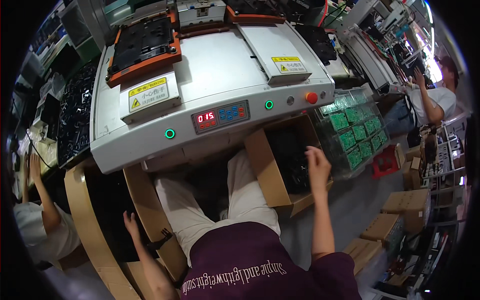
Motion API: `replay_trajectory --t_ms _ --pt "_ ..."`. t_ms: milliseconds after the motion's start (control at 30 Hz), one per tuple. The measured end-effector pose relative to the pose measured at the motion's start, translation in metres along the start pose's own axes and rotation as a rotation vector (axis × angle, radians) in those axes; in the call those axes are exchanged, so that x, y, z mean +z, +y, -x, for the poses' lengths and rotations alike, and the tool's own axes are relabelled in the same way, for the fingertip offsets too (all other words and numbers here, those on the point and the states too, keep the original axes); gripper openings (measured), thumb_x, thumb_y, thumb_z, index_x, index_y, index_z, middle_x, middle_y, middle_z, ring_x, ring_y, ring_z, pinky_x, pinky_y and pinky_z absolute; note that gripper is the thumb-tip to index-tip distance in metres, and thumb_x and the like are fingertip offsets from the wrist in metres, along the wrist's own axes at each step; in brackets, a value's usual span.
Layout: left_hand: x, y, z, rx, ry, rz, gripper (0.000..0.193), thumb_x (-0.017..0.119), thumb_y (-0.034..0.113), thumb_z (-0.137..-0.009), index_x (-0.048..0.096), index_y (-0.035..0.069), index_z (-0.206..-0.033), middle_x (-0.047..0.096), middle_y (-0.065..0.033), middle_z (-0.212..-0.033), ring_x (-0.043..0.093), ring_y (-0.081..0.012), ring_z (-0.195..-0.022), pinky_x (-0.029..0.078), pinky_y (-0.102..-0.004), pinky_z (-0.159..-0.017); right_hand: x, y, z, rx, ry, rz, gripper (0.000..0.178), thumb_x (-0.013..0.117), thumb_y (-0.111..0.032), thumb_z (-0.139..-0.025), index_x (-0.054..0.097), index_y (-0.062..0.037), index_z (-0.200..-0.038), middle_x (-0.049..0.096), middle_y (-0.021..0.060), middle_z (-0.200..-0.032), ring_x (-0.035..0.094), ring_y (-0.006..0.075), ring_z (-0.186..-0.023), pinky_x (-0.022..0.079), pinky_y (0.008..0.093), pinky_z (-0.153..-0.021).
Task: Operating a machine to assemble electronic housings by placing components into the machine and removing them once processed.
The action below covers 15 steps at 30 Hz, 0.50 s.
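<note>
My left hand (131,226) hangs over the long cardboard box (79,200) at my left, fingers apart and nothing seen in them. Close to that forearm, a black plastic part (161,239) juts over the box's inner flap. My right hand (318,167) is above the right-hand cardboard box (265,170), its fingers bent and drawn together; whether something small is between them is hidden. Dark parts (296,167) fill much of this box. In front of me stands a white machine (210,65) with a control panel (221,117) and two green-ringed buttons.
An orange-edged black fixture (142,47) lies on the machine's left side. A red knob (311,97) protrudes at its front right. Beyond the right box is a clear tray of green circuit boards (359,132). Co-workers sit at left (42,225) and far right (442,102).
</note>
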State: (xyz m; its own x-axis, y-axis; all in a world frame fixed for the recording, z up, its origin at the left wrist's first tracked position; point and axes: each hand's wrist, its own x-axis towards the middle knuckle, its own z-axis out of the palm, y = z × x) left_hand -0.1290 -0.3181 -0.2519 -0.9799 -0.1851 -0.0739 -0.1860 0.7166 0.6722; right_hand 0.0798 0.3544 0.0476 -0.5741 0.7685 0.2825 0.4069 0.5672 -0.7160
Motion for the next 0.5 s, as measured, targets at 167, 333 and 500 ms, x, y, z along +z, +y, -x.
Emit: replay_trajectory --t_ms 167,333,500 --pt "-0.034 0.047 0.022 -0.062 0.166 0.123 0.048 0.056 0.021 -0.095 0.044 -0.003 -0.135 0.049 -0.0220 -0.136 0.047 -0.0315 -0.126 0.035 -0.0368 -0.106 -0.030 0.084 -0.013 0.091 -0.036 0.351 0.017 0.060 -0.013 -0.091 0.066 -0.0005 -0.101 0.070 0.0125 -0.086 0.068 0.0172 -0.080 0.051 0.0292 -0.070" --pt "-0.084 0.107 0.036 -0.075 0.424 0.307 0.052 0.051 0.025 -0.098 0.038 -0.007 -0.138 0.044 -0.0208 -0.139 0.044 -0.0280 -0.126 0.031 -0.0357 -0.108 0.001 0.126 0.005 0.096 -0.456 0.123 0.022 0.068 -0.012 -0.082 0.066 -0.0035 -0.102 0.069 0.0141 -0.088 0.067 0.0255 -0.081 0.051 0.0344 -0.071" --pt "-0.123 0.183 0.061 -0.018 0.547 0.484 0.055 0.051 0.031 -0.098 0.041 -0.009 -0.135 0.047 -0.0196 -0.135 0.048 -0.0267 -0.121 0.037 -0.0345 -0.104 0.021 0.136 0.014 0.169 -0.406 0.163 0.020 0.074 -0.009 -0.076 0.064 -0.0007 -0.092 0.066 0.0149 -0.080 0.067 0.0260 -0.077 0.051 0.0346 -0.069"
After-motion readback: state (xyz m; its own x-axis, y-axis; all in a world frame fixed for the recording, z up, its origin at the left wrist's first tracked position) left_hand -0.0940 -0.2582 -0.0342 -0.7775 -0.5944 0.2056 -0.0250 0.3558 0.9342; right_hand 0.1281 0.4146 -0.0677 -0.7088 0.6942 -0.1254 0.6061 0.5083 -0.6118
